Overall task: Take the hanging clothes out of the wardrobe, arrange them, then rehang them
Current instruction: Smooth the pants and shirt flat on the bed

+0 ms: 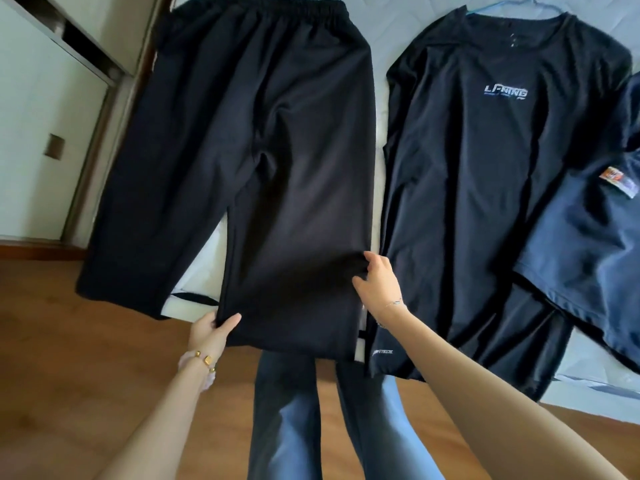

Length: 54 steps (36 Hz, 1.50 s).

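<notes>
On bed (375, 109), both hands grip black trousers (277, 150) leg.

Wooden floor (69, 341) beside a white mattress (379, 98).

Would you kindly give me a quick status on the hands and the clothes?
Left hand and right hand both gripping one leg of the black trousers. Trousers flat on bed. Black T-shirt alongside, clear.

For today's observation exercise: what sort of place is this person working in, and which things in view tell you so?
Most likely a bedroom at home. Clothes, black trousers and a black T-shirt on a blue hanger, are spread on what looks like a bed, above a wooden floor, with pale sliding doors, possibly a wardrobe, alongside.
</notes>
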Available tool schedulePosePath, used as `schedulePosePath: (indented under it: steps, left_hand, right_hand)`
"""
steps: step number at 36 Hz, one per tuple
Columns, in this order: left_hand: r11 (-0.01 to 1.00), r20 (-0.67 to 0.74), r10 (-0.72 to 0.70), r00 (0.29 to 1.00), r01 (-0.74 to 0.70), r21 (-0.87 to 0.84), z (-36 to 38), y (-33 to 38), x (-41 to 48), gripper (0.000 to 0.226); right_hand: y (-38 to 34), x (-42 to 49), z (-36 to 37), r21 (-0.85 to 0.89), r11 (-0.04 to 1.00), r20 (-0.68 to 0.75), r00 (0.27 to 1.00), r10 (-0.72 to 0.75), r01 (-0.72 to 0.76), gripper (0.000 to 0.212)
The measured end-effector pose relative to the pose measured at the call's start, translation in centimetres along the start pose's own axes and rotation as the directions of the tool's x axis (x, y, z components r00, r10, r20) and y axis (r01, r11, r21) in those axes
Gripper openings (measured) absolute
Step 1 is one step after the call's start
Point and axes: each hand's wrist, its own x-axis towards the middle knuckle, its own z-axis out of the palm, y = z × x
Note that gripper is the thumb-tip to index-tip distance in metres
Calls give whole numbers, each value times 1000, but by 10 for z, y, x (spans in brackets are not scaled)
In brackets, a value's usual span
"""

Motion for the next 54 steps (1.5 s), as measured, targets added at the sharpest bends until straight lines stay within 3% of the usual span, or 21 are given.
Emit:
schedulePosePath:
  steps: [5,9,12,16,19,22,25,28,33,37,41,44,48,50,54]
  left_hand:
    - [999,20,12,1000,-13,39,-15,-12,9,14]
    - [998,74,-9,997,5,63,-24,-17,15,8]
    - [994,149,-37,988,21,110,-30,-25,20,7]
    - [978,178,8,984,-45,204,-36,-34,17,13]
    - [950,113,39,993,-72,303,-41,-40,22,20]
    - [836,89,6,996,-53,547,-40,-31,23,23]
    - [760,-24,155,988,-104,642,-30,-8,13,28]
    - [762,-7,324,946,-257,594,-3,30,4,25]
    - [793,234,451,861,-507,338,73,115,6,17]
    - [849,287,433,855,-493,190,135,195,17,24]
    - [913,258,376,890,-404,63,179,267,42,26]
    - [943,267,331,905,-326,-62,198,306,63,16]
    - [944,245,329,912,-315,-93,216,341,86,17]
    - [944,262,330,907,-319,-87,224,352,88,28]
    - [917,285,354,891,-391,81,239,367,86,51]
  right_hand:
    - [5,-7,15,126,982,-70,987,148,-138,36]
    - [12,-13,32,254,931,143,962,231,-262,37]
    - [22,-22,47,238,924,249,939,239,-298,37]
    - [34,-46,58,256,904,263,925,275,-342,4]
    - [42,-62,62,198,897,296,897,328,-394,25]
    - [41,-69,54,135,928,258,917,304,-346,26]
    - [35,-63,26,98,958,100,961,258,-268,23]
    - [33,-47,-16,122,970,-47,975,217,-209,15]
    - [36,10,-88,127,978,-203,960,191,-168,23]
    - [37,64,-137,6,997,-253,964,81,-82,34]
    - [41,112,-176,-270,962,-292,950,-112,30,42]
    - [38,139,-196,-329,941,-295,938,-179,76,44]
    - [24,170,-210,-347,919,-303,905,-298,186,42]
    - [11,183,-214,-319,920,-316,890,-328,226,40]
    - [-21,207,-214,-284,912,-302,875,-379,297,40]
